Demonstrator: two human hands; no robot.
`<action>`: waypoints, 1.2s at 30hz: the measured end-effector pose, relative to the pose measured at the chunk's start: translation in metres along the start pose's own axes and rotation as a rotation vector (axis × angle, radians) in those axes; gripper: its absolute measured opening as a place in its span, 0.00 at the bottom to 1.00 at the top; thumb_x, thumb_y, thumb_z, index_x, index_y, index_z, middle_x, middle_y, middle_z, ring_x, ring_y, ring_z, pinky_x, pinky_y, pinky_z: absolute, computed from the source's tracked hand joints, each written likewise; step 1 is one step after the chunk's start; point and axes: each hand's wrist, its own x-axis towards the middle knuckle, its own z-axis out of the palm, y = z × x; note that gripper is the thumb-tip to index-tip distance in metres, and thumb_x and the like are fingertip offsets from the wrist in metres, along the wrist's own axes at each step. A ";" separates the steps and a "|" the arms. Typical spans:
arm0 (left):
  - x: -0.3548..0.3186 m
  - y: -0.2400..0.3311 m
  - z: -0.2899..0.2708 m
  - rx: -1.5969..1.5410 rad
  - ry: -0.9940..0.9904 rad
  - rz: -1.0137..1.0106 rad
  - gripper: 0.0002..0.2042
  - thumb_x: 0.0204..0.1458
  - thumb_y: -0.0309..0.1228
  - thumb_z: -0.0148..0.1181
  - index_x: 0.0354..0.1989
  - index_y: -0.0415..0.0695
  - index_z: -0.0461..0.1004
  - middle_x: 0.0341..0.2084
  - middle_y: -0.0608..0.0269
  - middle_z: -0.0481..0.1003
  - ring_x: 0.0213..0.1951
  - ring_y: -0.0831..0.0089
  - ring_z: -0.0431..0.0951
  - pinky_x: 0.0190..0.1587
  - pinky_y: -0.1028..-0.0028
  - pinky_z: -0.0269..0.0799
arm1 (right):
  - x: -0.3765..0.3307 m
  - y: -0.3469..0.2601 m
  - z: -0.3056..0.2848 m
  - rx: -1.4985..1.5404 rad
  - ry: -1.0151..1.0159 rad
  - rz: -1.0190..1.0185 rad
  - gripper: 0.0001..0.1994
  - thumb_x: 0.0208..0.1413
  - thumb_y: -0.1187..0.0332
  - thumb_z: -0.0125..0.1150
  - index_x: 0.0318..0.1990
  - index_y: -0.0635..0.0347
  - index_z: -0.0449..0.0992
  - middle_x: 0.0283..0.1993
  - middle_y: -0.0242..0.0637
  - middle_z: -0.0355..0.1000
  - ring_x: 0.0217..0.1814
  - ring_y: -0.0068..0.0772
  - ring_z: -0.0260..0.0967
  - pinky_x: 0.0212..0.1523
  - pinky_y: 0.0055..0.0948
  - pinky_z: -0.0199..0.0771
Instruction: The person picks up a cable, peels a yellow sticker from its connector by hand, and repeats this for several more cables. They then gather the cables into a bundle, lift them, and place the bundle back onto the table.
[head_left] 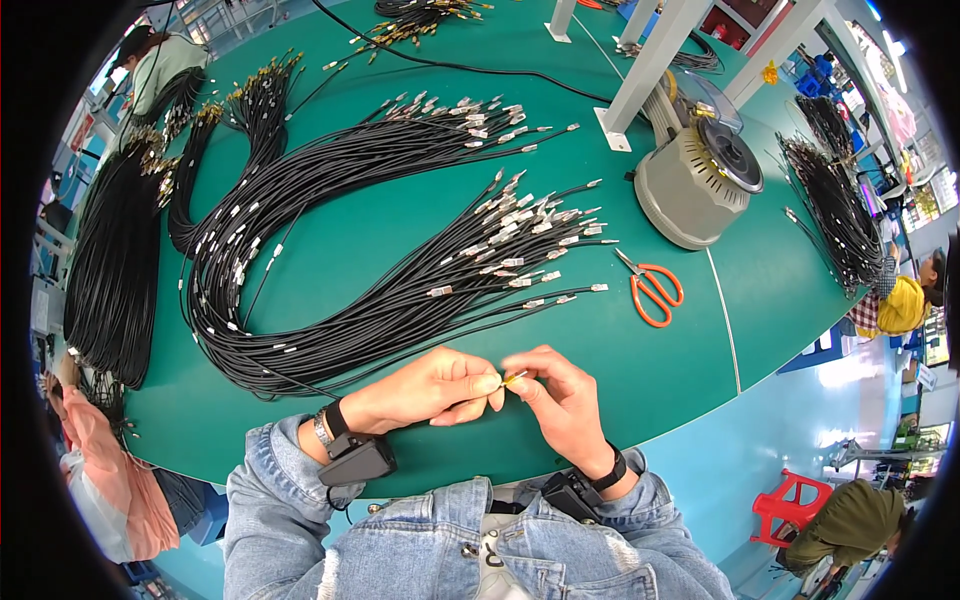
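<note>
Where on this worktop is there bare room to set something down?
Bare green tabletop lies between the orange-handled metal scissors and the right hand, and between the rounded grey machine and the black cable pile at far right. The left side is crowded with curved black cable bundles, though their bend encloses a smaller bare patch.

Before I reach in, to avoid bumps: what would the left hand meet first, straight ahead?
Likely the right hand, just past the gold-coloured piece; depth between them is unclear.
</note>
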 end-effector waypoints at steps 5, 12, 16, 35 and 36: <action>-0.003 -0.001 -0.001 -0.083 -0.069 -0.061 0.17 0.62 0.40 0.44 0.31 0.38 0.72 0.11 0.75 0.63 0.12 0.89 0.55 0.16 0.84 0.48 | 0.007 -0.003 -0.009 -0.116 -0.144 -0.127 0.04 0.53 0.78 0.57 0.37 0.65 0.74 0.32 0.35 0.72 0.32 0.25 0.69 0.33 0.23 0.70; -0.002 0.001 0.004 0.116 -0.039 0.054 0.13 0.59 0.36 0.50 0.31 0.38 0.72 0.13 0.71 0.66 0.15 0.83 0.62 0.21 0.81 0.60 | 0.019 -0.012 -0.035 -0.298 -0.262 -0.109 0.04 0.52 0.78 0.57 0.36 0.66 0.73 0.31 0.34 0.71 0.32 0.25 0.69 0.34 0.25 0.70; 0.013 -0.025 0.011 0.974 0.206 0.523 0.08 0.52 0.33 0.58 0.32 0.39 0.73 0.21 0.66 0.70 0.23 0.72 0.69 0.29 0.74 0.67 | 0.033 -0.028 -0.078 -0.240 0.108 -0.069 0.05 0.54 0.76 0.55 0.38 0.65 0.73 0.29 0.31 0.68 0.31 0.20 0.66 0.33 0.21 0.67; 0.068 -0.008 0.001 1.541 0.606 0.626 0.08 0.40 0.25 0.63 0.28 0.40 0.69 0.27 0.59 0.68 0.32 0.62 0.70 0.33 0.67 0.68 | 0.141 -0.047 -0.181 0.410 0.579 0.099 0.07 0.57 0.68 0.55 0.36 0.64 0.71 0.17 0.21 0.55 0.15 0.12 0.44 0.18 0.16 0.45; 0.069 -0.009 0.000 1.518 0.614 0.634 0.08 0.39 0.24 0.62 0.27 0.40 0.69 0.26 0.59 0.68 0.32 0.62 0.70 0.32 0.66 0.68 | 0.142 -0.046 -0.182 0.475 0.561 0.076 0.06 0.57 0.69 0.55 0.35 0.64 0.70 0.17 0.21 0.54 0.15 0.12 0.43 0.18 0.16 0.45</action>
